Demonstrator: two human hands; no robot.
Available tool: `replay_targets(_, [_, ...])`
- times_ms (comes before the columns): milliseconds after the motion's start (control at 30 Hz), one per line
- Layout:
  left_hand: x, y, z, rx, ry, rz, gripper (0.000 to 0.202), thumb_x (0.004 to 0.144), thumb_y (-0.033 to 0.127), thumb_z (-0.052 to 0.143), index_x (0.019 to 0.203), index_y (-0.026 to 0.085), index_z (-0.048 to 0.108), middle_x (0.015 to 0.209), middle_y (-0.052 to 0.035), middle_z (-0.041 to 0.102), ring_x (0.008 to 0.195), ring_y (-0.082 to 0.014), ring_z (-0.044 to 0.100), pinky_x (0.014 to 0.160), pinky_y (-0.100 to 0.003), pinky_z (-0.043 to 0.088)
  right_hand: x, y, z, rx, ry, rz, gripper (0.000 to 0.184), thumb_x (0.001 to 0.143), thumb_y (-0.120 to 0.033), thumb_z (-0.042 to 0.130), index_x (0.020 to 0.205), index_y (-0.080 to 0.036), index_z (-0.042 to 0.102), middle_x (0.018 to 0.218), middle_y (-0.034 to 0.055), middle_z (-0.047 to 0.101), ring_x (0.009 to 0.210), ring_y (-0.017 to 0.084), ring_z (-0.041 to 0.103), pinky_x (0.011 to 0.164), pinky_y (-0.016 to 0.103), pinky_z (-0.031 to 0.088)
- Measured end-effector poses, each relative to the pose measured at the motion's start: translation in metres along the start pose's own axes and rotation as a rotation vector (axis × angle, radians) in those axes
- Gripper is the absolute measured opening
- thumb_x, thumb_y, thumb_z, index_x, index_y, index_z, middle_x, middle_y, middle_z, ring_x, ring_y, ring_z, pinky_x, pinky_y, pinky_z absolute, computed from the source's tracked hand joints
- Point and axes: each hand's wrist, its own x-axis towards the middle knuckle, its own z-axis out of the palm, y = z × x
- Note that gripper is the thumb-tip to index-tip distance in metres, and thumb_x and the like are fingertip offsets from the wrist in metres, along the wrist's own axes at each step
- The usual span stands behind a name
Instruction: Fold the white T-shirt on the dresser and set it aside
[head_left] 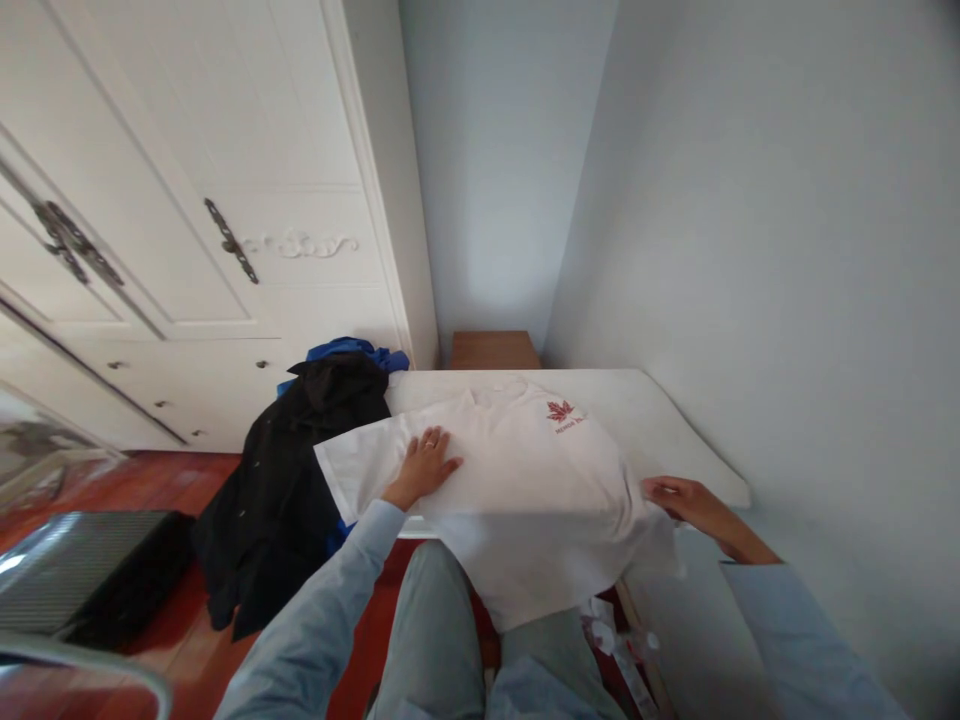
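1. Blue sleeves [319,610] reach toward the white table [652,420].
2. A big white closet [247,130] stands left of the table.
3. White shirt [517,480] lies spread on the table, drooping over its near edge.
4. Black clothes [259,500] droop at the table's left end.
5. Hands are apart: left hand [424,466] flat on the shirt; right hand [688,503] curled at the shirt's edge; I can't tell if it pinches.

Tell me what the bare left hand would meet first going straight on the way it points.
The left hand would probably first meet more of the white fabric T-shirt beneath it, though depth is unclear.
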Motion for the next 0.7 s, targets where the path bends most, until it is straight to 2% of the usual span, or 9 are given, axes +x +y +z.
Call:
replay_targets(33, [0.000,-0.002,0.002,0.011,0.019,-0.004,0.060,0.101,0.048,0.037,0.149,0.013,0.039,0.161,-0.0198,0.028,0.153,-0.0322,0.025,0.123,-0.055,0.023,0.006,-0.006,-0.001,-0.007,-0.005,-0.039,0.045,0.059,-0.045,0.078,0.093,-0.017,0.074,0.095,0.0105,0.075,0.093,0.028,0.070,0.086,0.037,0.057])
replay_targets(100, [0.005,-0.005,0.003,0.024,0.055,-0.012,0.060,0.101,0.048,0.034,0.150,0.013,0.039,0.161,-0.0204,0.029,0.153,-0.0322,0.024,0.124,-0.056,0.022,0.018,-0.014,-0.001,0.034,0.083,-0.157,0.040,0.061,-0.041,0.075,0.095,-0.019,0.073,0.106,0.0105,0.074,0.104,0.027,0.069,0.099,0.039,0.053])
replay_targets(200, [0.016,-0.009,0.000,0.026,0.067,-0.009,0.062,0.101,0.051,0.032,0.150,0.013,0.039,0.160,-0.0215,0.030,0.153,-0.0328,0.024,0.122,-0.058,0.023,0.037,-0.019,0.007,0.100,0.226,-0.246,0.037,0.063,-0.031,0.071,0.098,-0.019,0.069,0.118,0.0119,0.070,0.106,0.026,0.068,0.103,0.039,0.051])
replay_targets(367, [0.029,-0.014,0.001,0.039,0.070,0.026,0.062,0.101,0.050,0.032,0.151,0.014,0.038,0.160,-0.0201,0.030,0.153,-0.0317,0.024,0.122,-0.057,0.023,0.062,-0.019,0.034,0.160,0.117,-0.068,0.052,0.065,-0.023,0.069,0.116,-0.017,0.063,0.139,0.0151,0.058,0.104,0.025,0.069,0.078,0.030,0.058])
replay_targets(433, [0.029,-0.017,0.006,0.054,0.116,0.035,0.061,0.102,0.050,0.031,0.150,0.014,0.041,0.159,-0.0182,0.033,0.152,-0.0303,0.027,0.124,-0.055,0.023,0.070,-0.020,0.041,0.185,0.090,0.001,0.052,0.067,-0.024,0.067,0.119,-0.017,0.062,0.139,0.0136,0.059,0.105,0.024,0.069,0.078,0.030,0.058])
replay_targets(500, [0.028,-0.020,0.011,0.056,0.157,0.047,0.058,0.103,0.048,0.028,0.148,0.016,0.045,0.158,-0.0152,0.037,0.151,-0.0277,0.030,0.125,-0.052,0.024,0.077,-0.024,0.045,0.219,-0.044,0.036,0.046,0.070,-0.028,0.069,0.114,-0.018,0.065,0.130,0.0115,0.066,0.107,0.024,0.068,0.088,0.033,0.057])
replay_targets(567, [0.028,-0.023,0.015,0.042,0.172,0.054,0.057,0.103,0.048,0.026,0.147,0.018,0.048,0.157,-0.0125,0.039,0.150,-0.0255,0.033,0.125,-0.049,0.026,0.080,-0.029,0.047,0.255,-0.274,0.048,0.040,0.071,-0.033,0.074,0.108,-0.019,0.069,0.122,0.0099,0.070,0.111,0.026,0.067,0.101,0.037,0.053])
replay_targets(633, [0.027,-0.026,0.015,0.020,0.177,0.057,0.056,0.103,0.048,0.028,0.146,0.019,0.049,0.157,-0.0114,0.041,0.149,-0.0246,0.035,0.125,-0.048,0.027,0.081,-0.035,0.051,0.299,-0.469,0.051,0.042,0.068,-0.034,0.080,0.107,-0.020,0.073,0.124,0.0090,0.069,0.119,0.028,0.064,0.111,0.039,0.046])
replay_targets(700, [0.027,-0.027,0.015,-0.002,0.184,0.057,0.055,0.102,0.047,0.030,0.145,0.019,0.050,0.156,-0.0115,0.042,0.148,-0.0244,0.036,0.125,-0.048,0.028,0.079,-0.042,0.056,0.352,-0.561,0.058,0.049,0.066,-0.033,0.083,0.112,-0.021,0.073,0.132,0.0086,0.065,0.127,0.029,0.059,0.116,0.039,0.040])
